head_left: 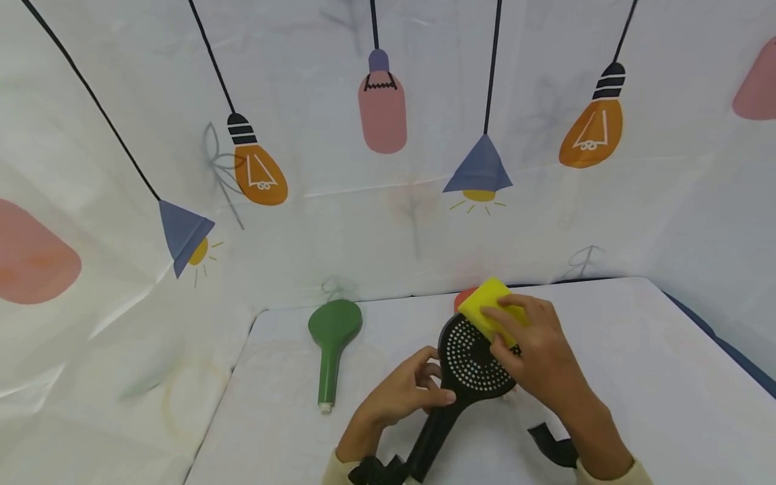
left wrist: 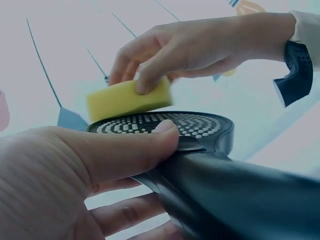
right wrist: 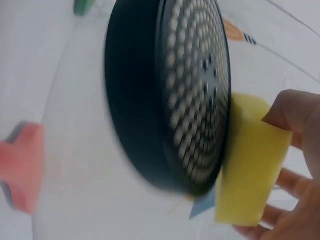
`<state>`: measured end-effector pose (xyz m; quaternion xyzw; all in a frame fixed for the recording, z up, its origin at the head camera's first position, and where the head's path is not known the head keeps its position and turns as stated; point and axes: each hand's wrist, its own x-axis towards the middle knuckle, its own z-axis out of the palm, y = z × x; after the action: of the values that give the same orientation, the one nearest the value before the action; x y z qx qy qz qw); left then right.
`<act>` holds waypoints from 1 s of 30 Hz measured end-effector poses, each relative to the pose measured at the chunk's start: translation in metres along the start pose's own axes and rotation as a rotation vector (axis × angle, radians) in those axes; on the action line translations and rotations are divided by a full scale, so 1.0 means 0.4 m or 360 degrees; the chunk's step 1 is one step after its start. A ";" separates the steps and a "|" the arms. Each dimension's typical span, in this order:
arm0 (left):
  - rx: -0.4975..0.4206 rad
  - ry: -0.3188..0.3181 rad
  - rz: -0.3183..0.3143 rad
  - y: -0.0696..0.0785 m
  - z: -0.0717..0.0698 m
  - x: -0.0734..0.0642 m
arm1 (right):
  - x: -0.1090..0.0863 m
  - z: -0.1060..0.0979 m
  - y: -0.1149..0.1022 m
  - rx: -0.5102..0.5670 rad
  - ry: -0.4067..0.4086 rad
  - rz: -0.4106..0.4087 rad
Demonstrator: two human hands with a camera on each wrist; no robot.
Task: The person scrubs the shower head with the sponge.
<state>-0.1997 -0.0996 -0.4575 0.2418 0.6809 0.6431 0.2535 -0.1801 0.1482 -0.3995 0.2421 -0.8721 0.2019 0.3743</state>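
Observation:
A black shower head [head_left: 469, 377] with rows of pale nozzles is held up over the white table, its face turned upward. My left hand [head_left: 403, 387] grips it at the neck, thumb on the front near the rim and fingers behind. In my right hand [head_left: 542, 353] a yellow sponge [head_left: 492, 303] is pinched between thumb and fingers. The sponge [right wrist: 252, 165] lies against the upper right part of the nozzle face, and in the left wrist view the sponge [left wrist: 130, 100] overlaps the far rim of the shower head [left wrist: 225, 132].
A green shower head [head_left: 335, 323] lies on the white table [head_left: 273, 404] to the left. Behind the sponge a red thing [head_left: 463, 296] peeks out, mostly hidden. A white sheet printed with hanging lamps [head_left: 479, 168] closes off the back and left side.

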 end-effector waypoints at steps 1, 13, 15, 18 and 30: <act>-0.0026 0.0007 0.0000 -0.001 -0.004 -0.001 | 0.001 -0.002 0.005 -0.0011 0.0002 0.0035; -0.0260 0.0250 -0.0011 0.000 -0.041 -0.018 | -0.005 0.004 -0.004 0.0074 -0.0068 0.0245; -0.0282 0.0283 -0.0024 0.003 -0.042 -0.017 | -0.007 0.012 -0.012 0.0085 -0.0076 0.0233; -0.0326 0.0339 -0.0025 0.003 -0.043 -0.015 | -0.011 0.028 -0.027 0.0100 -0.0088 0.0219; -0.0562 0.0481 0.0050 0.007 -0.057 -0.020 | -0.025 0.088 -0.129 0.0186 -0.0229 -0.0028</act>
<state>-0.2086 -0.1217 -0.4536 0.1053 0.5843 0.7850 0.1770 -0.1641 0.0909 -0.4209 0.2850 -0.8813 0.2312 0.2977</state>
